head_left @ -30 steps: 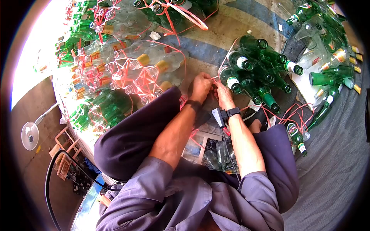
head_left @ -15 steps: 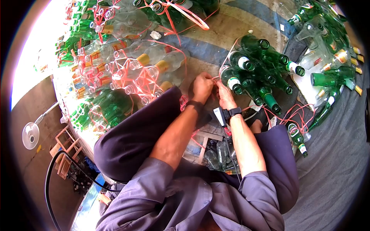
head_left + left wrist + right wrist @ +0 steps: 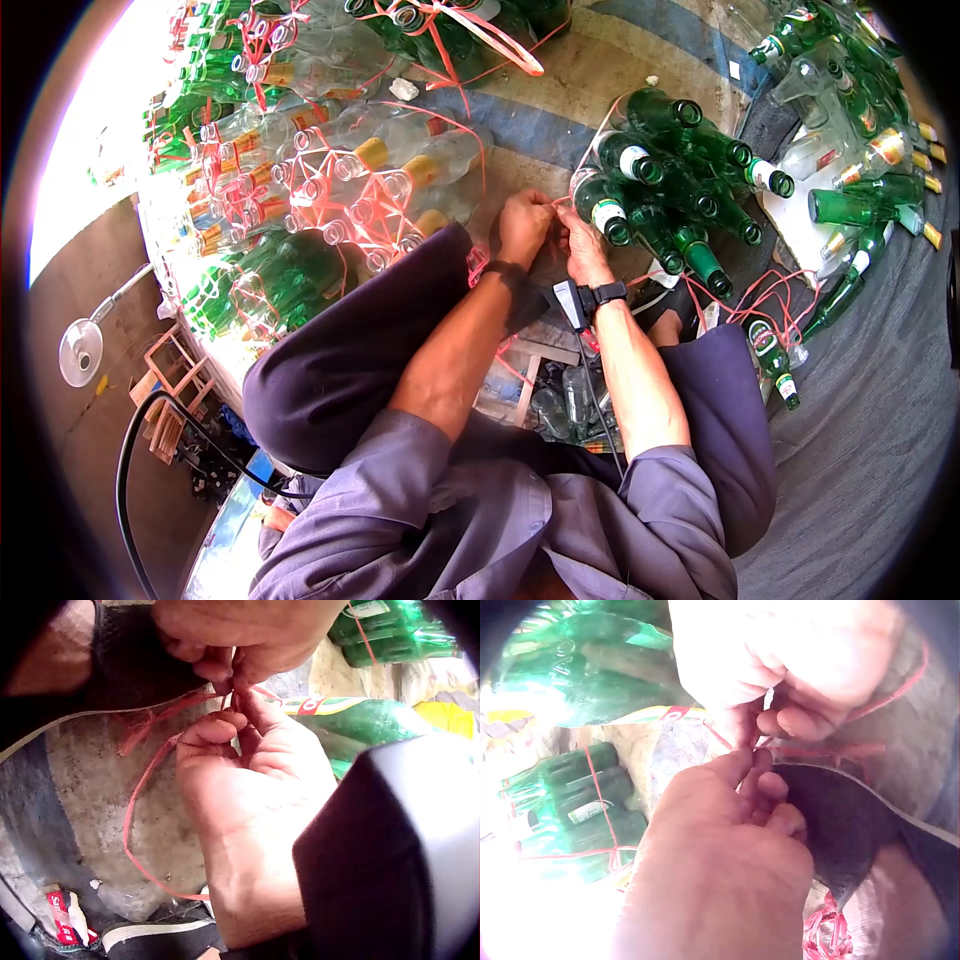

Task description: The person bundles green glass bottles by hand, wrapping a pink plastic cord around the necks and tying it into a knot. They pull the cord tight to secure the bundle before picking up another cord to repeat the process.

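In the head view my left hand and right hand meet fingertip to fingertip, just left of an upright cluster of green glass bottles. Both pinch a thin pink plastic twine. A loop of it hangs beside the right hand in the left wrist view, and a frayed tail sticks out near the fingers. The crossing point of the twine is mostly hidden between the fingertips. Close behind the right hand, a labelled green bottle of the cluster fills the right wrist view's upper left.
Clear bottles tied with pink twine stand to the left. Loose green and clear bottles lie at right, near tangled twine. Dark bottles lie between the legs. A cable runs from the right wrist.
Both hands stay pinched together at nearly the same spot, with only small finger shifts. The bottle cluster appears slightly farther right in the head view.
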Demonstrator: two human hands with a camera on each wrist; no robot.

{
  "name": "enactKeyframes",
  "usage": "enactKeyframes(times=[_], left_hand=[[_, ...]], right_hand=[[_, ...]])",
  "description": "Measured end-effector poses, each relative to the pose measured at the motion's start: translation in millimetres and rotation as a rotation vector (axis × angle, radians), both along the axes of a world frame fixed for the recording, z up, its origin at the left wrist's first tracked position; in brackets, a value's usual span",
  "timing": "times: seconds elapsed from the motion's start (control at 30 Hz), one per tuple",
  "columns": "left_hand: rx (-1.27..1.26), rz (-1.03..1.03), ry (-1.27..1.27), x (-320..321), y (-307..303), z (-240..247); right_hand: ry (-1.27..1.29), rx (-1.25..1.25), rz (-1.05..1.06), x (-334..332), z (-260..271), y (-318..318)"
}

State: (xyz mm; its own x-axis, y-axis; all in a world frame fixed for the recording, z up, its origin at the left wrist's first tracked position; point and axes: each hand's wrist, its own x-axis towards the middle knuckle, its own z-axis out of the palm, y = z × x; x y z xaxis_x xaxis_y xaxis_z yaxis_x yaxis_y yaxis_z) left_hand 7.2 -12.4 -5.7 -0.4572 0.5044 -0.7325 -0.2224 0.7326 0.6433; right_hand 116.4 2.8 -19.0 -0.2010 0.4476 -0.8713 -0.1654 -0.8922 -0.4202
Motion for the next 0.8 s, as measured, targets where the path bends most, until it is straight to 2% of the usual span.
enactKeyframes(times=[0.33, 0.63, 0.73, 0.8], left_hand=[[0.119, 0.092, -0.091, 2.0, -3.0, -9.4], [0.172, 0.087, -0.128, 3.5, -1.8, -7.7], [0.105, 0.109, -0.216, 6.0, 4.3, 8.4], [0.050, 0.065, -0.190, 5.2, 7.0, 15.5]], right_hand=[[0.082, -0.026, -0.117, 3.2, -5.6, -2.3], [0.174, -0.029, -0.091, 6.5, -13.3, -3.7], [0.198, -0.070, -0.078, 8.8, -13.5, -2.5], [0.201, -0.031, -0.051, 10.4, -17.2, -4.0]])
